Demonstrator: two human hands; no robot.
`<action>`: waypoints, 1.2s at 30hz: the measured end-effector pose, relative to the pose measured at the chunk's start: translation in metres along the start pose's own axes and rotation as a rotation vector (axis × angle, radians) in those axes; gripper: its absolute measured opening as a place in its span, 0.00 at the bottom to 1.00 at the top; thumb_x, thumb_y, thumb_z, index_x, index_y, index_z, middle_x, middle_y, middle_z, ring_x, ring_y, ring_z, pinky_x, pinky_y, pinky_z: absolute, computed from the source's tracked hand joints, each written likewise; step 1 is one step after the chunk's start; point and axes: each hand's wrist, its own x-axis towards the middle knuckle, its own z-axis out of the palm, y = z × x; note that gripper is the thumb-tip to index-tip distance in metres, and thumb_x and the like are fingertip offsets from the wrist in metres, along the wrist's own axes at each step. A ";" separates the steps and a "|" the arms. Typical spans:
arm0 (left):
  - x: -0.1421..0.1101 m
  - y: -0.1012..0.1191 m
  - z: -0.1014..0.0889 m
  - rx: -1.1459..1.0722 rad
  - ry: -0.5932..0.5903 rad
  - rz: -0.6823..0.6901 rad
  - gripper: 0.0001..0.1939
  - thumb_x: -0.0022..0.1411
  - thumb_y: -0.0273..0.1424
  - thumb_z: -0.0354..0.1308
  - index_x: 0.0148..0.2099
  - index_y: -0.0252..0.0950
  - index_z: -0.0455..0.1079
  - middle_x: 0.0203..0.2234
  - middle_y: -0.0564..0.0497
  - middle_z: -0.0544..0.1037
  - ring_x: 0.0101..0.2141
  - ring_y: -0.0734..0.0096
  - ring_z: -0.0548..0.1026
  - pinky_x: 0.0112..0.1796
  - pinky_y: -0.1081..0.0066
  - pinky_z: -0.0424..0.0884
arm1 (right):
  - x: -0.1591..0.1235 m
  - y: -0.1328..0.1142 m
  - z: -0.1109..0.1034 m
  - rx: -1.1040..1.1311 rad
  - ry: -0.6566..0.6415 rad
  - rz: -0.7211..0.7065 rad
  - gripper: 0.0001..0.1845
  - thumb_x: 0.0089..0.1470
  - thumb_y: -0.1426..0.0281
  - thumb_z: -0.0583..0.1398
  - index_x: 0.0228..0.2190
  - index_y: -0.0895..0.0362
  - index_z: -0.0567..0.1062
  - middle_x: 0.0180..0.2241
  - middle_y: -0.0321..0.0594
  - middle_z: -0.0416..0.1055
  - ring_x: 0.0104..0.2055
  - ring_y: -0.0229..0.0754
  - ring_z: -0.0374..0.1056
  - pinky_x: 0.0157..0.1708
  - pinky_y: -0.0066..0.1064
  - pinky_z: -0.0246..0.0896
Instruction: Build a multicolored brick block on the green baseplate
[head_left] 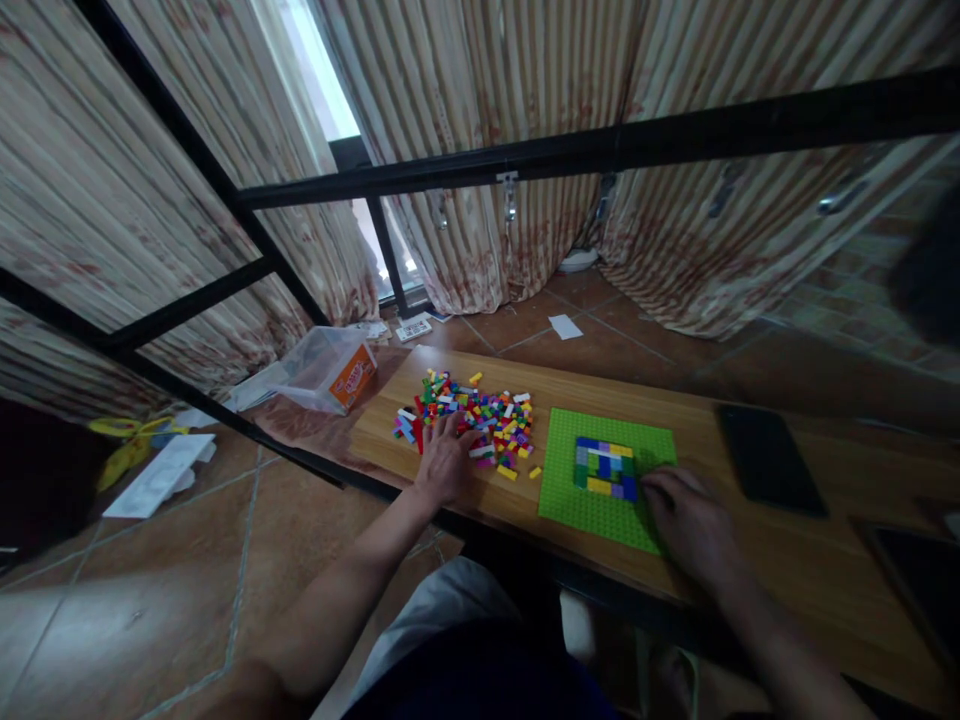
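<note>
A heap of loose toy building bricks (480, 415) in many colours lies on the wooden table. My left hand (442, 458) rests at the heap's near edge, its fingers apart among the bricks. To the right is a green baseplate (566, 490) carrying a roughly square build of bricks (604, 468) in blue, yellow, purple, green and white. Beside the build's right edge is my right hand (686, 515), over the plate's right side. Its fingers are curled together, and whatever is between the fingertips cannot be made out.
A dark flat phone-like slab (771, 458) lies on the wooden table (697, 425), right of the plate. On the tiled floor stands a clear plastic box (319, 370) with an orange label. A black metal bar (555, 155) crosses in front of the curtains.
</note>
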 end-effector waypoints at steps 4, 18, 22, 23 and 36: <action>0.007 -0.001 -0.001 0.066 -0.018 0.012 0.18 0.58 0.27 0.55 0.50 0.44 0.73 0.60 0.44 0.63 0.57 0.49 0.60 0.54 0.48 0.59 | 0.003 -0.006 -0.003 -0.009 -0.008 0.026 0.11 0.60 0.67 0.52 0.32 0.54 0.74 0.38 0.43 0.72 0.40 0.47 0.68 0.43 0.40 0.64; 0.015 -0.005 -0.004 0.058 -0.009 0.141 0.17 0.59 0.26 0.55 0.47 0.48 0.75 0.58 0.47 0.67 0.56 0.52 0.64 0.55 0.47 0.57 | 0.005 -0.011 -0.006 0.026 -0.004 0.055 0.11 0.59 0.68 0.52 0.32 0.53 0.75 0.37 0.44 0.72 0.40 0.47 0.68 0.44 0.40 0.64; 0.017 -0.006 0.000 0.034 0.016 0.142 0.13 0.59 0.27 0.55 0.43 0.45 0.76 0.56 0.46 0.70 0.54 0.53 0.66 0.55 0.48 0.57 | 0.006 -0.012 -0.007 0.035 -0.006 0.065 0.12 0.59 0.68 0.52 0.32 0.53 0.75 0.37 0.44 0.72 0.40 0.47 0.68 0.44 0.41 0.64; 0.017 -0.007 0.001 0.028 0.020 0.143 0.12 0.59 0.26 0.55 0.42 0.45 0.76 0.56 0.46 0.70 0.55 0.53 0.66 0.55 0.48 0.57 | 0.006 -0.012 -0.007 0.036 -0.009 0.068 0.12 0.59 0.68 0.52 0.32 0.53 0.75 0.37 0.44 0.72 0.40 0.47 0.68 0.44 0.41 0.64; 0.020 0.057 -0.011 -1.177 -0.191 -0.194 0.12 0.55 0.38 0.63 0.37 0.35 0.74 0.32 0.49 0.78 0.34 0.67 0.75 0.40 0.66 0.70 | 0.013 -0.030 -0.012 0.369 0.051 0.179 0.12 0.59 0.65 0.53 0.38 0.53 0.75 0.40 0.43 0.73 0.43 0.46 0.69 0.46 0.41 0.64</action>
